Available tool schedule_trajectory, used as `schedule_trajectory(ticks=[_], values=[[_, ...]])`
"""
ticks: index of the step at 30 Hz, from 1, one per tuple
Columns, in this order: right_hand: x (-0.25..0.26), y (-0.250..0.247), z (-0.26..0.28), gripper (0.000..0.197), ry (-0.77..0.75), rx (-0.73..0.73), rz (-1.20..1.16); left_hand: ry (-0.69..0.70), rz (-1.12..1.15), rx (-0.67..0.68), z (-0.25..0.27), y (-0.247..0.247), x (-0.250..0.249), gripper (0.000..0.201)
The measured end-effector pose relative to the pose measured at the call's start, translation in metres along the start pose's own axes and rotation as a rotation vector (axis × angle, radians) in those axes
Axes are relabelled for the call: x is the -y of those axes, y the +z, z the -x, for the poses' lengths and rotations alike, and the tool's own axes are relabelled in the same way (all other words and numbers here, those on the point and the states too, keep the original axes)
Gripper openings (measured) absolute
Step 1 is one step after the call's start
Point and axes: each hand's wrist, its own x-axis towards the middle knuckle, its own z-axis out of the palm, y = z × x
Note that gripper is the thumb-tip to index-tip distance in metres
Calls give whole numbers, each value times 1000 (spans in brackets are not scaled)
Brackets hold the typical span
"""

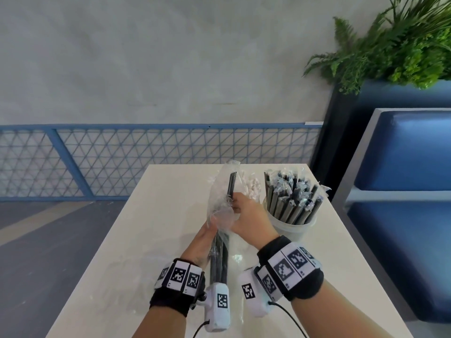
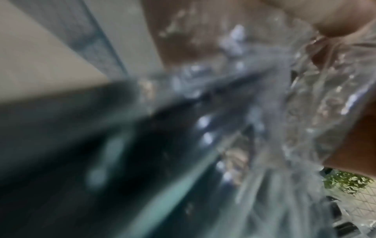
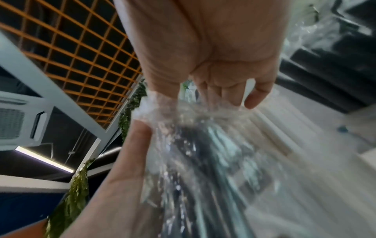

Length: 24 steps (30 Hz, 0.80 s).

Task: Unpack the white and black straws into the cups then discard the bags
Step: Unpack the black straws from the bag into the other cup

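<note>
A clear plastic bag with a few black straws in it is held tilted above the table's middle. My left hand grips the bag and straws from below. My right hand pinches the crumpled plastic higher up, where one black straw points upward. In the right wrist view its fingers curl onto the bag. A white cup packed with wrapped black straws stands to the right. White straws show behind my right hand; their cup is hidden. The left wrist view is blurred.
The white table ends just beyond the cups, with a blue mesh railing behind it. A blue padded bench runs along the right side, and a planter with ferns stands at the back right.
</note>
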Motion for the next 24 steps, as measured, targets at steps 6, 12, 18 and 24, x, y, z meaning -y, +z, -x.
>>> schedule_trajectory(ticks=[6,12,18,24], values=[[-8,15,1,42,78,-45,-16,5,109,81,4,16,-15,92],[-13,10,-2,25,111,-159,-218,70,250,-57,-7,16,-14,59],[-9,5,0,22,36,-151,-266,191,84,-258,-14,12,-16,21],[-4,2,-1,22,2,-66,-251,202,37,-328,-18,2,-16,19]])
